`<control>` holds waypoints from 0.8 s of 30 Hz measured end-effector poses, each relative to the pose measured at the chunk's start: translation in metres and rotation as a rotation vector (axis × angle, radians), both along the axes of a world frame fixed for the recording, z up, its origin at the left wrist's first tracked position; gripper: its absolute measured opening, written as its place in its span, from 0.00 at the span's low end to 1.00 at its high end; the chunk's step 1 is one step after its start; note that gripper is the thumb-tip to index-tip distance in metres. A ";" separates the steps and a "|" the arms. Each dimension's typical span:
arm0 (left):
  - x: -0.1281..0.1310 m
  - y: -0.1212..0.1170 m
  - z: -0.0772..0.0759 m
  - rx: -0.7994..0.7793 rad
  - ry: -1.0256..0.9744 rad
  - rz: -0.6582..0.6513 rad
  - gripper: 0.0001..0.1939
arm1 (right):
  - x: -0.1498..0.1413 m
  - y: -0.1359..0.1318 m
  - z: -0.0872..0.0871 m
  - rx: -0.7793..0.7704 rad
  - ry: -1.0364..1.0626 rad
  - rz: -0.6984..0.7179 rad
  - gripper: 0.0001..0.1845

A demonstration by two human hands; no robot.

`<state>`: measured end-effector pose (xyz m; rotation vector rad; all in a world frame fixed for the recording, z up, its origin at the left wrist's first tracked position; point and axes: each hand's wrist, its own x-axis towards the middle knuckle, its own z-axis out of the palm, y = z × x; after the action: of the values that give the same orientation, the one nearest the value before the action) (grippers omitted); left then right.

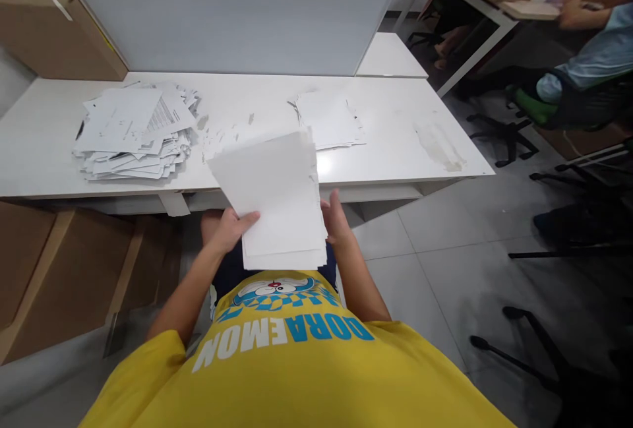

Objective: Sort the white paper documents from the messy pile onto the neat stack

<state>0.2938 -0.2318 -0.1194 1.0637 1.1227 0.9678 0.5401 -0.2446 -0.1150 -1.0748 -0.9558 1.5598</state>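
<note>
A stack of white paper sheets (279, 197) is held above my lap, its far end reaching over the table's front edge. My left hand (231, 229) grips the stack's left side, thumb on top and fingers hidden beneath. At the right side my right hand (337, 218) is open, thumb raised and palm against or very near the sheets' edges; actual contact is unclear. The sheets are slightly uneven along the right and near edges. Beyond them on the table lies a smaller paper pile (329, 118). Further left sits a tall, untidy heap of printed papers (136, 128).
The white table (395, 128) has a grey panel (237, 12) along its back. A cardboard box (54, 32) stands at the back left, and more cardboard boxes (74, 276) are below. On the right, another person (588, 45) sits at a desk, near several office chairs.
</note>
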 end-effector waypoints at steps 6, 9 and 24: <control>0.012 0.089 0.078 0.240 0.417 -0.500 0.26 | 0.000 0.008 -0.006 -0.068 0.058 -0.008 0.32; 0.013 0.112 0.096 0.341 0.524 -0.491 0.24 | -0.012 0.024 -0.021 0.045 0.082 -0.330 0.29; -0.036 0.152 -0.025 0.879 1.174 -0.133 0.22 | -0.082 0.081 -0.052 -0.064 -0.214 -0.743 0.18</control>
<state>0.2577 -0.0799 -0.1441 2.5880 1.5141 0.6826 0.4581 -0.1633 -0.1675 -1.4524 -0.5380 0.8782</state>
